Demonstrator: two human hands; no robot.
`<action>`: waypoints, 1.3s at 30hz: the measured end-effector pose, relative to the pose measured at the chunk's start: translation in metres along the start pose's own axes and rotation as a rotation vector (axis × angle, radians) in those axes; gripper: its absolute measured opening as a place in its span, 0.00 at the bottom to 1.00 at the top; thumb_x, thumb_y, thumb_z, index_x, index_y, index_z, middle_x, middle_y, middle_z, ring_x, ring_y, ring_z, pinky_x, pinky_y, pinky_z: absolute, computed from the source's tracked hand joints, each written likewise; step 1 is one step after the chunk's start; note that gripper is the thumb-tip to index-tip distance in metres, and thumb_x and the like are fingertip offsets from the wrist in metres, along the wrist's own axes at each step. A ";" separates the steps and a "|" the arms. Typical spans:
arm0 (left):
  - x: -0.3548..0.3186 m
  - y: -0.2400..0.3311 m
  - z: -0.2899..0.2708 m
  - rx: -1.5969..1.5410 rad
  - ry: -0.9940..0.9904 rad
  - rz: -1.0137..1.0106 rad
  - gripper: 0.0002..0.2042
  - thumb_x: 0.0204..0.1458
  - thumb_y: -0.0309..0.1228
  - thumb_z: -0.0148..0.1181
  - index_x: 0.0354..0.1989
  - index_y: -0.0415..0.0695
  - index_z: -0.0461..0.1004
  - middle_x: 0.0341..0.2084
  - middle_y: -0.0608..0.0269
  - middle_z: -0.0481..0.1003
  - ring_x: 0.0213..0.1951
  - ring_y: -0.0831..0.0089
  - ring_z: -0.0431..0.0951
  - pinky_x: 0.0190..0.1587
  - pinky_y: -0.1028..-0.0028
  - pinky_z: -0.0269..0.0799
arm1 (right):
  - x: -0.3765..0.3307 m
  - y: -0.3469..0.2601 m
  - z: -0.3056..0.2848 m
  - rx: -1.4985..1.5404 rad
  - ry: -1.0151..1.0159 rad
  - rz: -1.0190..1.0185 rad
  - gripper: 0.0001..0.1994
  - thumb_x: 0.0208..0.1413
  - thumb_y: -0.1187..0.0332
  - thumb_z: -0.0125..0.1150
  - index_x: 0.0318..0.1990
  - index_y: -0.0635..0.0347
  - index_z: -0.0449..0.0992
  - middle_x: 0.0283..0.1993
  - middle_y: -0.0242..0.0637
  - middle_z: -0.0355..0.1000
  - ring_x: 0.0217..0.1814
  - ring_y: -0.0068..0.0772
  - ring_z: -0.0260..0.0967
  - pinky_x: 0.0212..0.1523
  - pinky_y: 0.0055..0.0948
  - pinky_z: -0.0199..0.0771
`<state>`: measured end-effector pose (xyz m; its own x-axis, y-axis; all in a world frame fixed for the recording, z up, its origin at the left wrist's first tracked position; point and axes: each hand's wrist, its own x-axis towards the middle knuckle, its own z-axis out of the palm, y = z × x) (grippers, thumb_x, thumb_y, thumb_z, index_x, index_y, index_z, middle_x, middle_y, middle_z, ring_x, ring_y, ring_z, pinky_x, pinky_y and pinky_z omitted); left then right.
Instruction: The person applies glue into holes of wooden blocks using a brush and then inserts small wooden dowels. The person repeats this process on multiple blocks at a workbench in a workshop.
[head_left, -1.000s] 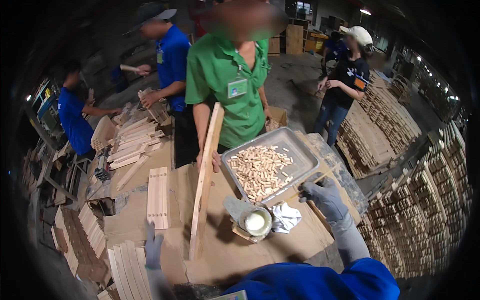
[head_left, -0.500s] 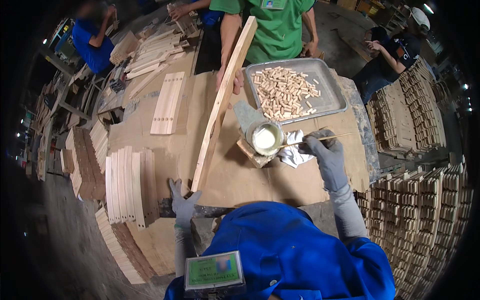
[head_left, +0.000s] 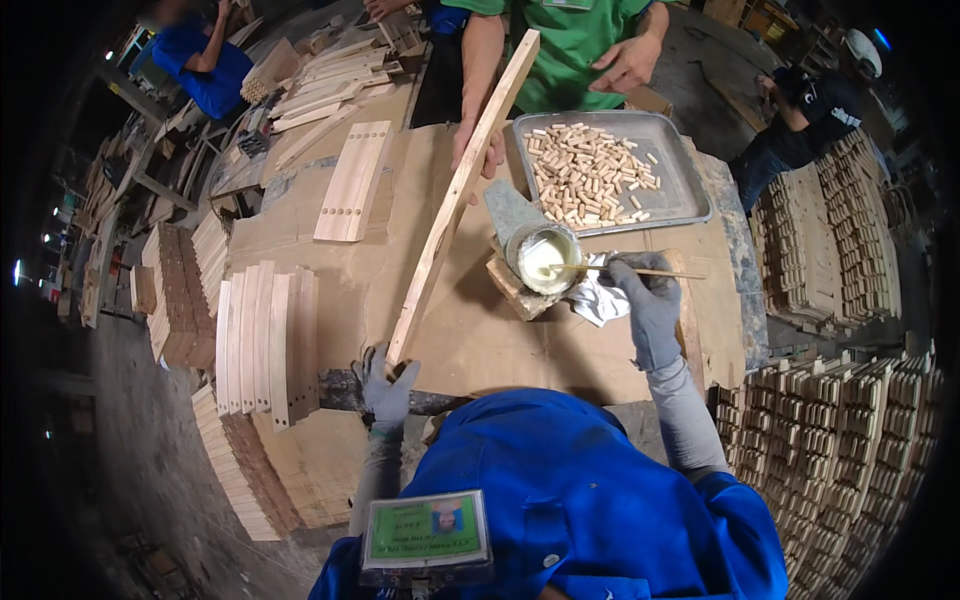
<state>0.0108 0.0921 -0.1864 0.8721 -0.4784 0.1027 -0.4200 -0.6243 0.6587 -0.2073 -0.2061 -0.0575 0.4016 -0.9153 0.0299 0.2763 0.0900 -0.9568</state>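
The wearer's blue jacket and badge hide the near tabletop (head_left: 480,330) edge and both elbows. The gloved left hand (head_left: 385,385) grips the near end of a long wooden slat (head_left: 460,195), fingers curled round it; the slat's far end rests in a co-worker's bare hand (head_left: 480,155). The gloved right hand (head_left: 650,305) pinches a thin stick (head_left: 640,270) dipping into a glue pot (head_left: 543,258) set on a wood block. Beyond lies a metal tray (head_left: 690,190) of dowels. Curved slats (head_left: 265,335) stand left; the co-worker's head is cut off.
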 end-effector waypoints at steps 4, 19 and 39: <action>0.001 -0.005 0.011 0.046 0.057 -0.015 0.26 0.39 0.38 0.67 0.48 0.44 0.71 0.49 0.53 0.70 0.57 0.55 0.62 0.66 0.57 0.38 | -0.006 0.019 -0.004 -0.141 0.001 0.020 0.06 0.51 0.78 0.59 0.36 0.68 0.72 0.33 0.38 0.74 0.33 0.24 0.72 0.37 0.21 0.74; 0.006 -0.027 0.007 0.154 0.139 0.182 0.15 0.47 0.30 0.61 0.43 0.39 0.74 0.34 0.63 0.76 0.39 0.75 0.74 0.53 0.69 0.60 | -0.025 0.022 0.001 0.046 0.054 0.015 0.04 0.55 0.76 0.55 0.36 0.67 0.70 0.33 0.37 0.72 0.32 0.23 0.70 0.37 0.24 0.75; -0.021 0.014 -0.130 -0.582 0.300 -0.079 0.12 0.56 0.23 0.52 0.48 0.36 0.68 0.40 0.64 0.72 0.42 0.77 0.69 0.48 0.77 0.65 | -0.040 0.030 0.007 0.111 0.054 -0.029 0.06 0.53 0.80 0.55 0.39 0.69 0.69 0.36 0.44 0.72 0.36 0.37 0.74 0.40 0.33 0.79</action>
<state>0.0190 0.1742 -0.0827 0.9622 -0.1992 0.1857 -0.2213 -0.1742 0.9595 -0.2089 -0.1643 -0.0852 0.3451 -0.9378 0.0381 0.3832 0.1038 -0.9178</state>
